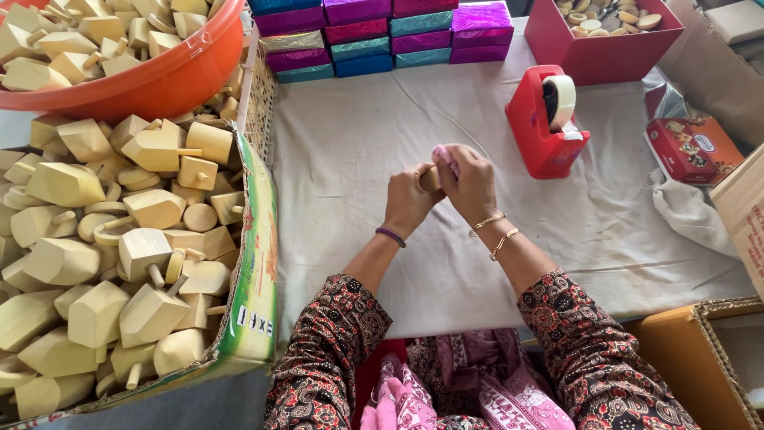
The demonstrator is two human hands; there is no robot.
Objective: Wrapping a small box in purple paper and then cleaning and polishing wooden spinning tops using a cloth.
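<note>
1. Two hands meet over the middle of the white cloth [358, 143]: my left hand [407, 199] and my right hand [469, 181], pressed together around one small object.
2. One small wooden piece [430, 178] sits between the two hands, pale tan and mostly hidden; its full shape I cannot tell.
3. One scrap of pink wrapping [440, 151] shows at the top of the right hand, just above the wooden piece and touching it.
4. Fingers of both hands are curled closed, gripping the wooden piece from either side; the left holds it from below-left, the right covers it from above.
5. One purple band circles the left wrist; two gold bangles [495, 232] circle the right wrist.
6. One red tape dispenser [543, 123] stands just right of the hands, carrying one roll of pale tape, apart from them.
7. Many plain wooden spinning tops [143, 255] fill one cardboard box [255, 310] on my left; too many to count.
8. One orange basin [167, 76] rests above that box, also heaped with tops.
9. Roughly a dozen foil-wrapped boxes [382, 36] in purple, teal and magenta are stacked at the far edge of the cloth, in about four columns.
10. One red open box [597, 52] at far right holds small round wooden discs.
11. One red printed tin [692, 147] lies right of the dispenser.
</note>
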